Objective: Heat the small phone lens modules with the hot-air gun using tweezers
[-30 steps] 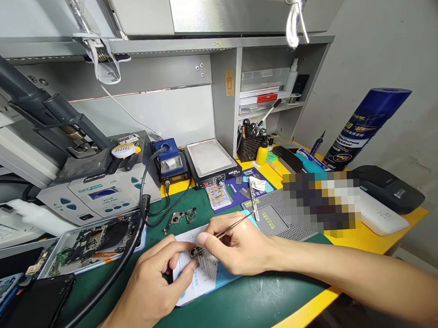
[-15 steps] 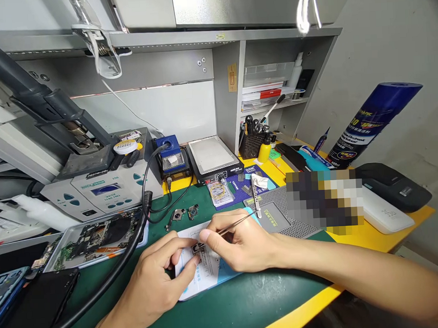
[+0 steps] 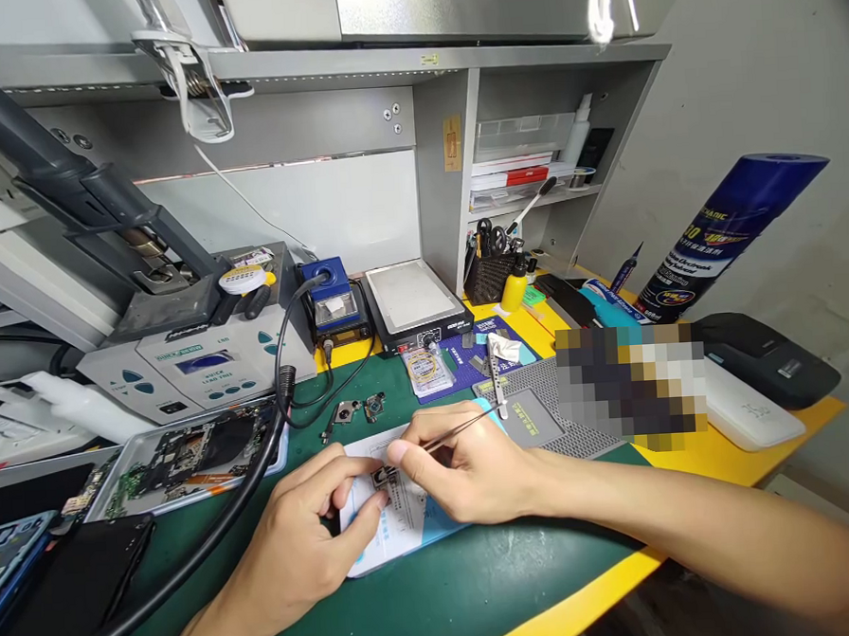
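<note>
My left hand (image 3: 304, 528) rests at the near left of a white and blue printed box (image 3: 406, 539) lying flat on the green mat. Its thumb and index finger pinch the edges of a small dark part (image 3: 385, 477) over the box; what kind of part it is cannot be made out. Above the box's right half, my right hand (image 3: 468, 472) is closed around thin tweezers (image 3: 467, 424). Their rear end points right, and their tips are hidden by my fingers close to the part. Two small camera modules (image 3: 374, 408) lie on the mat just behind the box.
A black cable (image 3: 214, 528) arcs across the left side, over a tray (image 3: 284, 458) of circuit boards. Behind stand a grey soldering station (image 3: 207, 377) and a flat heating plate (image 3: 416, 295). To the right are a perforated grey mat (image 3: 594, 431) and a blue spray can (image 3: 740, 235).
My right hand and the tweezers have shifted very slightly at the small part. The view has moved a little; my left hand keeps its pinch.
</note>
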